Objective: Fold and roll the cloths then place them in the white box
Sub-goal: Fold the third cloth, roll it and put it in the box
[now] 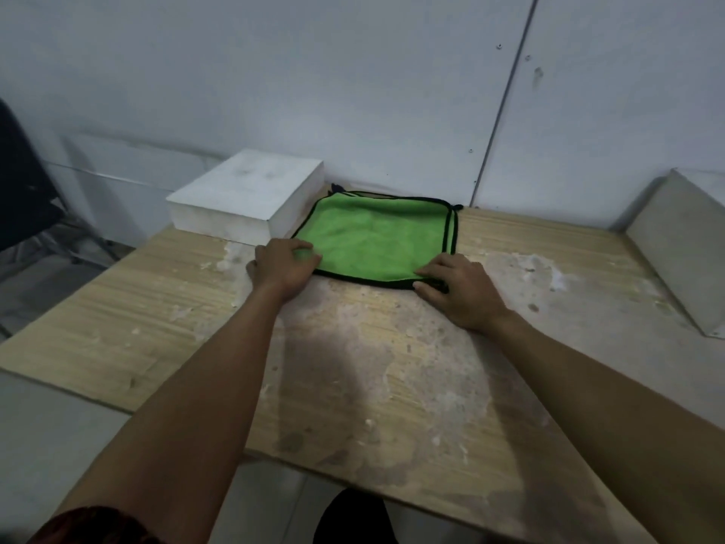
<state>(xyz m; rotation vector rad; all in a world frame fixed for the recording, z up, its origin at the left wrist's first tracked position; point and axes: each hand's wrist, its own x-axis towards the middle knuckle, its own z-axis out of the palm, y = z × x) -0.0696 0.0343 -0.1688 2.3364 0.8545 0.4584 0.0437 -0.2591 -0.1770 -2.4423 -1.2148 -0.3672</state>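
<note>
A green cloth (376,233) with black edging lies flat and folded on the wooden table (353,367), close to the back wall. My left hand (280,267) grips its near left corner with curled fingers. My right hand (457,290) pinches the near right corner between thumb and fingers. A closed white box (245,198) stands just left of the cloth, touching its far left edge.
A grey-white slab (678,245) leans at the table's right edge. A dark chair (23,182) stands off to the left beyond the table. The tabletop is stained with white patches in front of my hands.
</note>
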